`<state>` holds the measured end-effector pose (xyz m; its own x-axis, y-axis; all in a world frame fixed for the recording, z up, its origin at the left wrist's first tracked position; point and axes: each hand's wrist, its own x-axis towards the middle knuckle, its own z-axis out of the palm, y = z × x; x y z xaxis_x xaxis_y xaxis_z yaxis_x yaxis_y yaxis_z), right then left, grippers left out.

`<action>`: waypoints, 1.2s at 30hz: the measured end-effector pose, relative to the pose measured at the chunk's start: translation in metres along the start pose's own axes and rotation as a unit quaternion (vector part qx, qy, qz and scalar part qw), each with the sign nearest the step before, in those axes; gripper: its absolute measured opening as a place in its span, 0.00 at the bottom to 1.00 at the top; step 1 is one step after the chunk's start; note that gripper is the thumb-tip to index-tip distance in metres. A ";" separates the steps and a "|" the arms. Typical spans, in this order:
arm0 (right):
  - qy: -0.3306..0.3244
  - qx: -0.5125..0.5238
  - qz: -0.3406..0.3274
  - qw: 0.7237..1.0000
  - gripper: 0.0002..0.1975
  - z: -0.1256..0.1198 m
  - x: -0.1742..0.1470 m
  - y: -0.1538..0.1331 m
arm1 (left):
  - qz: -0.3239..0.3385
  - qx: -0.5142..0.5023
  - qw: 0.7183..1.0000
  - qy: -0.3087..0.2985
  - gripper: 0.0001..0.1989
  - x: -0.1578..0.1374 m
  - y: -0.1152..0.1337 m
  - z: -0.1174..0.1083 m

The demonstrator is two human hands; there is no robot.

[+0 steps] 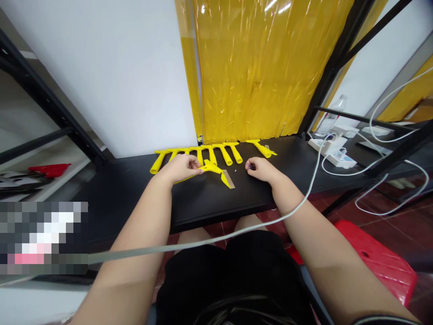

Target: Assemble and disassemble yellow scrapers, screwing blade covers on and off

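Black flat-topped desk (252,194) is carrying yellow plastic tube-handled pieces (226,155) along its rear edge, presumably leaving working room. Right hand (260,169) is showing curled fingers, any contents indiscernible. Left hand's grip (185,167) is pinching a branched yellow plastic piece (212,168) mid-desk, apparently keeping its flat tan strip (229,179) exposed.

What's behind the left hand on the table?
Behind the left hand, a row of yellow pieces lies along the back of the black table. The hand covers parts of some pieces; whatever is beneath its palm can't be seen.
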<state>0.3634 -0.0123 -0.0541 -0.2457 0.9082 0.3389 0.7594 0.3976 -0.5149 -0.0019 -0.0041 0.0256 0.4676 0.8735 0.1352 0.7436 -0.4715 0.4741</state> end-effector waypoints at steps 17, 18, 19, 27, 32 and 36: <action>0.052 -0.026 -0.004 0.998 0.16 0.001 0.003 0.008 | -0.018 -0.077 0.980 -0.180 0.17 -0.003 -0.016 -0.008; 0.053 -0.032 0.007 0.998 0.15 0.001 0.003 0.010 | -0.018 -0.075 0.980 -0.184 0.16 -0.002 -0.016 -0.007; 0.052 -0.036 0.015 0.998 0.14 0.001 0.003 0.012 | -0.018 -0.073 0.980 -0.187 0.16 -0.002 -0.016 -0.006; 0.068 -0.044 0.016 0.997 0.10 0.002 0.002 0.006 | 0.006 -0.071 0.979 -0.193 0.15 0.002 -0.018 0.004; 0.165 -0.019 -0.004 0.986 0.04 -0.002 0.001 -0.007 | 0.007 -0.073 0.990 -0.119 0.18 0.000 -0.006 -0.002; 0.235 0.030 -0.012 0.971 0.03 -0.007 -0.015 -0.024 | 0.058 -0.106 0.992 0.046 0.17 -0.015 0.018 -0.006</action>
<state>0.3530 -0.0367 -0.0415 0.0507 0.7440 0.6662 0.7174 0.4369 -0.5426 0.0023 -0.0248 0.0372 0.4917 0.8267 0.2737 0.5656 -0.5421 0.6214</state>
